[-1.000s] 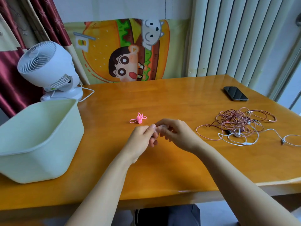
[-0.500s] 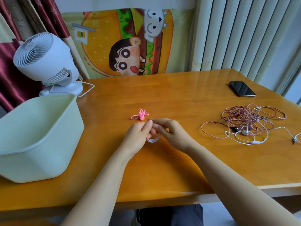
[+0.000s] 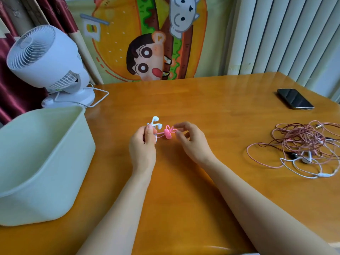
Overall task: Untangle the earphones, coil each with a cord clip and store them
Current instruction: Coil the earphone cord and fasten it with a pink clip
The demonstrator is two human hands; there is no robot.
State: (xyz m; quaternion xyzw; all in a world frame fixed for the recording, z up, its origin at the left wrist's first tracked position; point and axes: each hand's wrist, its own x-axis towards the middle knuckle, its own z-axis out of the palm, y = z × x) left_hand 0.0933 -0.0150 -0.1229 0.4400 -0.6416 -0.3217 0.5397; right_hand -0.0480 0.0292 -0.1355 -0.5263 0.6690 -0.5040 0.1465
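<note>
Wooden table (image 3: 211,111), left hand (image 3: 142,146) gripping white earphones (image 3: 156,122), right hand (image 3: 191,142) pinching pink clip (image 3: 168,133), basin (image 3: 46,199) left, tangle (image 3: 303,140) right edge

Coiled white wired earphones (image 3: 156,120), buds pointing 12 o'clock; pink silicone cord clip (image 3: 167,133) touching at their 3 o'clock; tangled pink-and-white earphone pile (image 3: 305,142) well apart, also 3 o'clock.

No legible text or numbers anywhere

Bin (image 3: 36,153) left, tangled earphones (image 3: 303,144) right, phone (image 3: 295,99) behind them.
</note>
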